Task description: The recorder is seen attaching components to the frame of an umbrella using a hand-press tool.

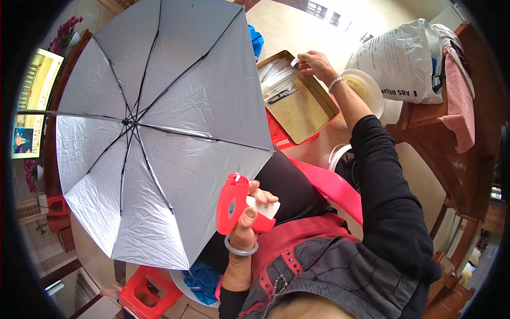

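Note:
My left hand (247, 219) is wrapped round a red tagging gun (227, 204) with a white trigger; its thin needle points up. Just beyond it spreads an open silver-grey umbrella (212, 106), its underside, black ribs and shaft facing me. My right hand (317, 65) reaches forward over the far right corner of a shallow tan tray (303, 119), pinching a small white tag-like piece (295, 62) between its fingertips. In the tray lie a bundle of whitish plastic strips (277, 76) and a pair of thread snips (282, 95) with blue handles.
A white bucket (376, 87) and a large white plastic sack (398, 58) stand right of the tray. A pink cloth (458, 117) hangs over wooden furniture (449, 159). A red stool (150, 292) and a basin of blue fabric (203, 284) are at lower left.

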The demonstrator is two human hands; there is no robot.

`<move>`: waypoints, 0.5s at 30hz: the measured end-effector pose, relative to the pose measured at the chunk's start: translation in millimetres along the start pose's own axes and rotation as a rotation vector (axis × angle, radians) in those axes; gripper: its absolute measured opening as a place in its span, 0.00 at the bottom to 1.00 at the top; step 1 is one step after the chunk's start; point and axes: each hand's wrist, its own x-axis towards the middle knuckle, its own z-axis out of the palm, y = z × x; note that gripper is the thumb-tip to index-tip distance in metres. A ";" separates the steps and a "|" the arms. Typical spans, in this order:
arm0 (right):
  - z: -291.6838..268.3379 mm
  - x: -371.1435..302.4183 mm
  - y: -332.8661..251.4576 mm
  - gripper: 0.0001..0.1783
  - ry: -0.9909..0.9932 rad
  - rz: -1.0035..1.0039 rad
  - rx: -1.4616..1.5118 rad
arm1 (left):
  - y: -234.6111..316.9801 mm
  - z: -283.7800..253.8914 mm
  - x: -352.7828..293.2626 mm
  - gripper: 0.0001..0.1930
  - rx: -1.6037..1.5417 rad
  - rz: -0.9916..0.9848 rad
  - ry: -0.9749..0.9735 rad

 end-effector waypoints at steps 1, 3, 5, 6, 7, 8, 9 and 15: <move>-2.2 -1.4 2.3 0.11 0.006 0.005 0.076 | 0.8 -1.0 0.2 0.26 -0.015 0.005 -0.009; -6.0 -4.3 5.0 0.11 0.017 0.016 0.228 | 3.1 -1.1 0.7 0.26 -0.030 0.015 -0.018; -9.5 -8.8 5.3 0.10 0.010 0.013 0.267 | 6.5 0.7 0.1 0.26 -0.034 0.019 0.000; -11.6 -10.8 4.9 0.10 0.005 0.014 0.305 | 7.8 1.5 0.1 0.26 -0.036 0.021 0.008; -14.3 -12.7 4.0 0.10 0.000 0.014 0.343 | 8.7 2.3 0.2 0.26 -0.036 0.027 0.008; -17.9 -14.5 2.6 0.10 -0.004 0.009 0.342 | 9.4 3.2 0.5 0.25 -0.027 0.037 0.011; -20.2 -18.2 0.7 0.10 -0.020 -0.003 0.377 | 10.2 2.9 0.0 0.25 -0.018 0.048 0.016; -22.4 -49.6 -33.2 0.11 -0.306 -0.117 0.520 | 21.2 -2.4 -3.5 0.25 0.040 0.113 0.045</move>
